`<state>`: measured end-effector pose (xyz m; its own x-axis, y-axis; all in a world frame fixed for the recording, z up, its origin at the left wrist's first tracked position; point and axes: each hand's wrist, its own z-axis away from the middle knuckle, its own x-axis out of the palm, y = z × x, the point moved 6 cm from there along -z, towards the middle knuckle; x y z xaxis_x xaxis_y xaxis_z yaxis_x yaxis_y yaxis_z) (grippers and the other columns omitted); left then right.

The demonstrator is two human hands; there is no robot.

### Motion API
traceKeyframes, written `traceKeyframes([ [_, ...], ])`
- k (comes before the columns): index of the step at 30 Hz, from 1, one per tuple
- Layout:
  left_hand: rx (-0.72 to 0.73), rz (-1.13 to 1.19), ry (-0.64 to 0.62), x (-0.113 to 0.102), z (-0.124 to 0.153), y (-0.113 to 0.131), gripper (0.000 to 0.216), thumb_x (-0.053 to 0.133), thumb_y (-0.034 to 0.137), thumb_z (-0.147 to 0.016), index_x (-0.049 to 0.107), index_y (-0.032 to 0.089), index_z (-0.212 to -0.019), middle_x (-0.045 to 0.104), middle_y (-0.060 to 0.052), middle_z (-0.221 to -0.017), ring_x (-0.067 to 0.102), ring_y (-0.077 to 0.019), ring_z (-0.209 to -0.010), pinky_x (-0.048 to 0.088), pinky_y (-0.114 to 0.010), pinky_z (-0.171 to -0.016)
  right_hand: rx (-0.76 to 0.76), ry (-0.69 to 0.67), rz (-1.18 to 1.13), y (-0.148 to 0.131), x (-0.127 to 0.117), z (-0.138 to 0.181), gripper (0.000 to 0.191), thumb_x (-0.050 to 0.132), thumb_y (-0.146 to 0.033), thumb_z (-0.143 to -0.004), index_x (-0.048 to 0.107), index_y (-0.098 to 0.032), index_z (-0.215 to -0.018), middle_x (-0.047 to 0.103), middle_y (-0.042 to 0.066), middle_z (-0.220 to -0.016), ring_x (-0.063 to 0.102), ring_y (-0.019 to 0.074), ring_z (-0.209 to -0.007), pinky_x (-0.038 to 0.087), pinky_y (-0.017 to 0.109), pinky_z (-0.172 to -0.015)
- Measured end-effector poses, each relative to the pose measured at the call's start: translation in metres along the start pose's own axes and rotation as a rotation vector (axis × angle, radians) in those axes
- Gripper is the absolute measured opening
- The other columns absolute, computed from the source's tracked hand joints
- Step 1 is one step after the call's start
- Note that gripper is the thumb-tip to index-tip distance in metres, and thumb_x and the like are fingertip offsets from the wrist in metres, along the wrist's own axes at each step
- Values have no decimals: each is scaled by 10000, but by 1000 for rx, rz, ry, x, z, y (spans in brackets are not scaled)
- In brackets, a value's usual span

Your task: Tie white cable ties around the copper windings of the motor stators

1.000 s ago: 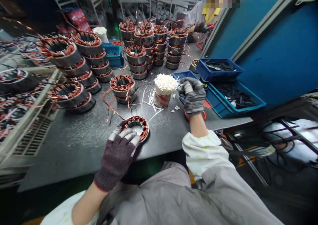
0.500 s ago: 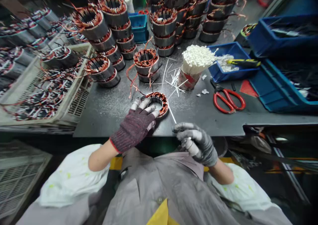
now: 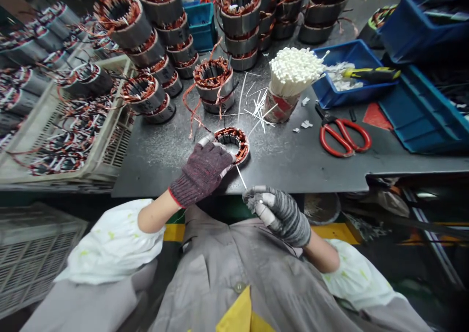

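A flat stator (image 3: 234, 140) with copper windings lies near the front edge of the dark table (image 3: 293, 163). My left hand (image 3: 205, 168), in a dark knitted glove, rests on its near rim with the fingers over the bore. My right hand (image 3: 274, 210), in a grey glove, is just in front of the table edge and pinches a thin white strip (image 3: 241, 176) whose far end points at the stator. A can packed with white strips (image 3: 289, 80) stands behind to the right.
Stacks of wound stators (image 3: 161, 39) fill the back of the table, one pair (image 3: 214, 83) just behind the work. Red scissors (image 3: 342, 135) lie to the right, beside blue bins (image 3: 348, 75). A beige crate of stators (image 3: 69, 127) stands to the left.
My right hand came back from the can of strips to the table's front edge holding a white strip. The view tilted down; my left hand stayed on the stator.
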<state>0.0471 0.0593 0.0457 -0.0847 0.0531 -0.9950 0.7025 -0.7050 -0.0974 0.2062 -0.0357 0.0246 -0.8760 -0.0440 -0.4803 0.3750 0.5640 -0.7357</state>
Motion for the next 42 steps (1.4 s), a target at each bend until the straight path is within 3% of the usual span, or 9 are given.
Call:
traceKeyframes([
  [8, -114, 18, 234, 2, 8, 12, 270, 471, 303, -1035, 706, 187, -1098, 756, -95, -1143, 673, -280, -1130, 454, -532, -1114, 22, -15, -41, 11, 11, -12, 239, 507, -190, -1011, 742, -206, -1049, 784, 75, -1097, 747, 167, -1047, 617, 290, -955],
  [12, -160, 169, 372, 1, 15, 16, 363, 495, 202, -1008, 597, 160, -1354, 710, -122, -1320, 602, -267, -1316, 388, -509, -1217, 57, 42, -121, 38, 27, -28, 245, 526, -264, -1017, 761, -223, -1070, 765, 90, -1198, 738, 178, -1102, 611, 326, -995],
  [15, -278, 285, 462, 4, 20, 10, 506, 519, 245, -1003, 478, 153, -1499, 641, -149, -1437, 562, -290, -1367, 443, -502, -1168, 127, 96, -223, 49, 30, -33, 219, 581, -321, -999, 779, -245, -1051, 774, 73, -1184, 739, 183, -1094, 610, 337, -987],
  [20, -318, 454, 583, 2, 22, 6, 320, 559, 340, -1012, 660, 188, -1274, 746, -85, -1258, 646, -238, -1240, 480, -443, -1118, 508, 226, -604, 63, 25, -37, 252, 757, -477, -870, 713, -236, -928, 712, -33, -655, 644, 125, -527, 558, 255, -521],
  [24, -228, 405, 604, -2, 19, 9, 207, 555, 301, -1020, 739, 228, -1083, 800, -29, -1069, 704, -196, -1109, 455, -421, -1105, 626, 243, -704, 62, 25, -42, 308, 826, -480, -771, 659, -224, -810, 647, -53, -565, 566, 106, -462, 495, 235, -457],
  [32, -222, 209, 451, -8, 17, 22, 316, 550, 255, -977, 710, 229, -1248, 798, -62, -1080, 683, -278, -1131, 417, -524, -1080, 505, 255, -393, 59, 19, -43, 147, 735, -372, -818, 704, -232, -787, 741, 4, -709, 653, 152, -624, 587, 293, -629],
  [35, -187, 229, 478, -11, 19, 25, 329, 557, 259, -977, 696, 210, -1272, 789, -72, -1144, 676, -272, -1169, 392, -531, -1124, 433, 244, -242, 65, 18, -49, 135, 706, -367, -840, 726, -237, -811, 772, 17, -767, 682, 168, -661, 598, 307, -662],
  [38, -158, 343, 524, -8, 20, 20, 288, 568, 269, -988, 702, 232, -1241, 789, -40, -1169, 677, -223, -1194, 371, -489, -1164, 290, 176, -58, 65, 15, -54, 159, 664, -375, -902, 765, -252, -901, 788, 29, -848, 715, 188, -755, 595, 328, -733],
  [42, -187, 422, 439, 0, 22, 19, 267, 556, 311, -987, 726, 276, -1190, 777, -24, -1209, 653, -231, -1239, 349, -513, -1163, 7, 105, 260, 47, 7, -56, 224, 608, -408, -958, 775, -258, -961, 759, 58, -856, 670, 203, -748, 531, 338, -674],
])
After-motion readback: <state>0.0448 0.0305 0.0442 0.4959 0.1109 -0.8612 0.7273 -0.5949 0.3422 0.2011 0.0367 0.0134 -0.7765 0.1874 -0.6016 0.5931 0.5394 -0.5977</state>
